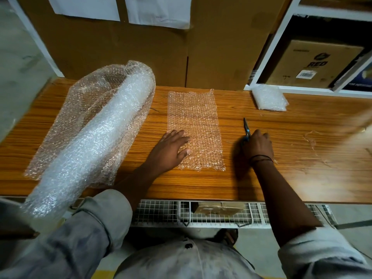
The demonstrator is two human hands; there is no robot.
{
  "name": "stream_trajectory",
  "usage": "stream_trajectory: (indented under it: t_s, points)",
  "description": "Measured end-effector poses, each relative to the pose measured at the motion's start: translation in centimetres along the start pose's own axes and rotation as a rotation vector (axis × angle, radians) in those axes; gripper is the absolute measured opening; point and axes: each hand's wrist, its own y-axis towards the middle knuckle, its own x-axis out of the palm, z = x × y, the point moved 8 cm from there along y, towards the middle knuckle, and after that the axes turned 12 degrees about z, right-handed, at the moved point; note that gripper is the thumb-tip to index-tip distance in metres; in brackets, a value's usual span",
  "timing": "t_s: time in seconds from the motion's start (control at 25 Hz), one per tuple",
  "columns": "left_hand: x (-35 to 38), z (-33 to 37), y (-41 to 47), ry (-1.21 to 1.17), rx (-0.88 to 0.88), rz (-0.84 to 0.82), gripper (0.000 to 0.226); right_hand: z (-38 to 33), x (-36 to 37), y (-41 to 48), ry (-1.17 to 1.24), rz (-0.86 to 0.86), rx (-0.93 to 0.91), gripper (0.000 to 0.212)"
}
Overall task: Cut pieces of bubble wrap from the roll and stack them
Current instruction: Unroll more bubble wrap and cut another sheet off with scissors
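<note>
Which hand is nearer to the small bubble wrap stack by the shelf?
Right. The right hand, holding the scissors, sits nearer the person and slightly left of the stack; the left hand rests on the cut sheet, farther left.

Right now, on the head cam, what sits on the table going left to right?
bubble wrap roll → cut sheet → scissors → stack of cut pieces. The left hand rests on the sheet; the right hand grips the scissors.
</note>
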Motion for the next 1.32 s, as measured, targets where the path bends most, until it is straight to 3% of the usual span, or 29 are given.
stream_trajectory:
  t_s: [0.12, 0.2, 0.28, 0.4, 0.48, 0.56, 0.72, 1.12, 1.32]
  points:
    - [-1.4, 0.6, -1.5, -0.042, 0.1, 0.146, 0.032, 0.0, -0.2, -0.6, -0.053, -0.104, 0.011, 0.035]
    - [-1.7, 1.1, -2.4, -0.061, 0.162, 0.165, 0.022, -0.2, -0.6, -1.4, 0.052, -0.128, 0.018, 0.039]
    - [-1.6, 1.6, -3.1, -0.08, 0.192, 0.148, 0.021, 0.0, -0.6, -3.0, 0.417, -0.168, 0.148, 0.038]
    - [-1.7, 1.9, -3.6, -0.076, 0.177, 0.169, 0.024, -1.9, 0.8, -9.9, 1.192, -0.492, 0.482, 0.031]
    - [-1.9, 2.2, -3.7, -0.066, 0.165, 0.196, 0.025, -2.9, 1.3, -14.7, 1.356, -0.691, 0.556, 0.037]
    - [-2.0, 2.6, -3.7, -0.052, 0.168, 0.208, 0.025, -3.6, 0.9, -18.2, 1.355, -0.768, 0.531, 0.041]
    - [-1.8, 2.6, -4.1, -0.01, 0.164, 0.255, 0.018, -3.4, 0.3, -22.0, 1.291, -0.759, 0.524, 0.032]
    - [-1.4, 2.9, -4.4, 0.048, 0.119, 0.31, 0.018, -3.0, -0.8, -23.2, 1.145, -0.764, 0.416, 0.051]
    - [-1.8, 3.3, -4.5, 0.053, 0.133, 0.338, 0.021, -4.6, -0.6, -22.8, 1.116, -0.73, 0.371, 0.038]
